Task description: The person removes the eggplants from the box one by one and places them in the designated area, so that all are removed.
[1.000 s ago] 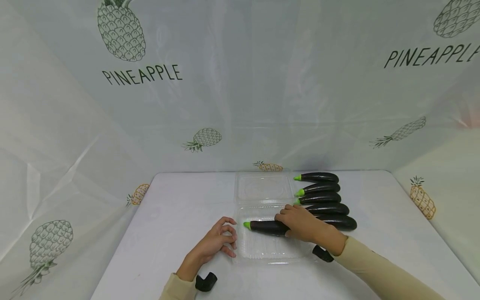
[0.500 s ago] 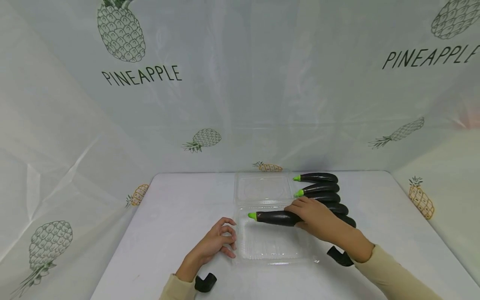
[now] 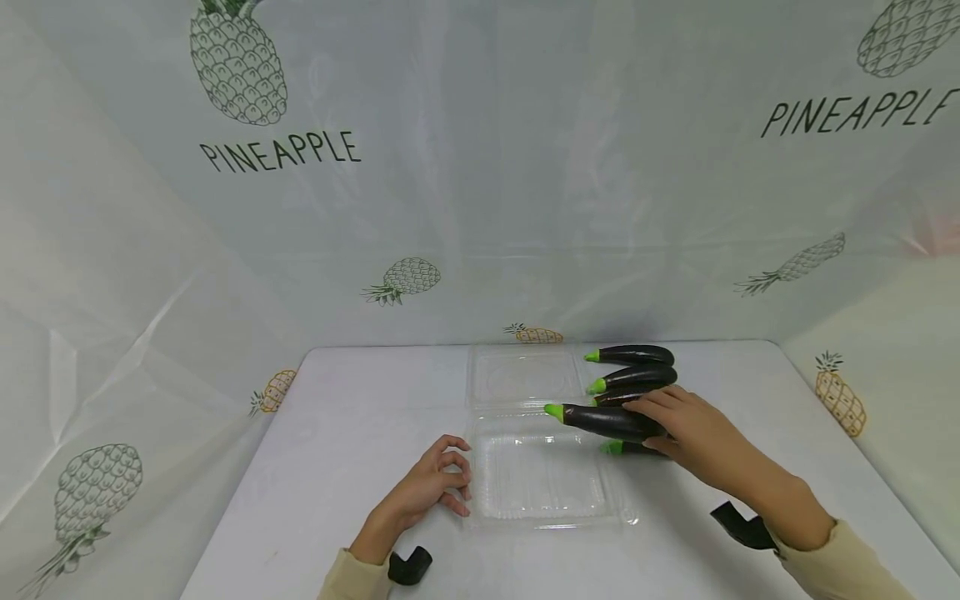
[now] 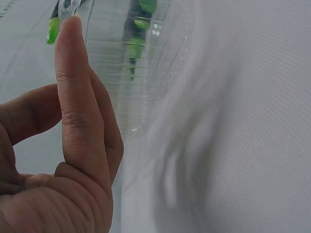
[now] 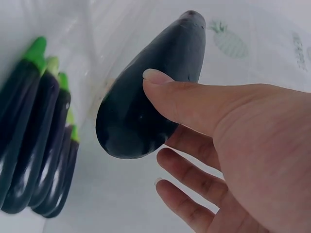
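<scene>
My right hand [image 3: 693, 433] grips a dark eggplant [image 3: 607, 422] with a green tip by its thick end. In the right wrist view, the thumb presses on the skin of this eggplant [image 5: 131, 119] from one side. Below and behind it in the head view lie several more eggplants [image 3: 637, 377], partly hidden by the hand. The left hand [image 3: 431, 479] rests at the left side of a clear plastic container [image 3: 551, 526], fingers loosely bent. A fingertip of this hand [image 4: 80, 111] overlaps the container's edge in the left wrist view.
The container's clear lid [image 3: 525, 375] lies folded back behind its base. A white table [image 3: 360, 400] carries everything, with a pineapple-print sheet [image 3: 480, 208] rising behind and at both sides. A black band [image 3: 742, 527] hangs at the right wrist.
My right hand has carried the eggplant rightward and away from me, from over the container base to over the row of eggplants. The left hand has stayed put.
</scene>
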`<state>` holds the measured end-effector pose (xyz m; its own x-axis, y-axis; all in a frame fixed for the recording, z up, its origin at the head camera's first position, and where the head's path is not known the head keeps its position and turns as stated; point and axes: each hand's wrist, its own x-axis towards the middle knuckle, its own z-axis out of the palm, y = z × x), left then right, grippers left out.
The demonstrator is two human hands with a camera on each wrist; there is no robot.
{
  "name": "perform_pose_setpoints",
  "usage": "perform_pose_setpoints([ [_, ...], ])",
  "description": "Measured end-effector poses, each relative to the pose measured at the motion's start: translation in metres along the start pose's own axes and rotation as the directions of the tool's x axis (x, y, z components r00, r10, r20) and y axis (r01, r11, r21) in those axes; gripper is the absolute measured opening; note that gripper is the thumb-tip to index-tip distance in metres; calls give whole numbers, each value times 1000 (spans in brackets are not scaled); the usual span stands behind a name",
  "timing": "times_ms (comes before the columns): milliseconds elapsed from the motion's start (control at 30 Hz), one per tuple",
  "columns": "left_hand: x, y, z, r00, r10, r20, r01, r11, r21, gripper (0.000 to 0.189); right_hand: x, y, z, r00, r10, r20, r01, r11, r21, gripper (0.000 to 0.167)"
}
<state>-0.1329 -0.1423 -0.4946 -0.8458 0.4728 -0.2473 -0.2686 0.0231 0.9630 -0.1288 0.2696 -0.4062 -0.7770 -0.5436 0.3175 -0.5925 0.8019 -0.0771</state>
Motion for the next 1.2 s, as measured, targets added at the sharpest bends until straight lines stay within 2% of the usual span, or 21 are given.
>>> perform_pose_setpoints([
  [267, -1, 0, 0, 1000, 2, 6, -3, 1000, 8, 50, -26, 17, -5, 998, 58, -6, -58, 998, -16, 59],
  [533, 0, 1, 0, 1000, 0, -1, 0, 1000, 12, 51, -53, 36, -3, 997, 64, -46, -67, 996, -52, 62],
  [933, 2, 0, 0, 1000, 2, -4, -2, 1000, 7, 50, -82, 55, 2, 992, 123, 17, -122, 991, -56, 59],
  [1200, 1, 0, 0, 1000, -2, -6, 2, 1000, 6, 49, -92, 61, 5, 962, 219, 165, -220, 975, -15, 54],
])
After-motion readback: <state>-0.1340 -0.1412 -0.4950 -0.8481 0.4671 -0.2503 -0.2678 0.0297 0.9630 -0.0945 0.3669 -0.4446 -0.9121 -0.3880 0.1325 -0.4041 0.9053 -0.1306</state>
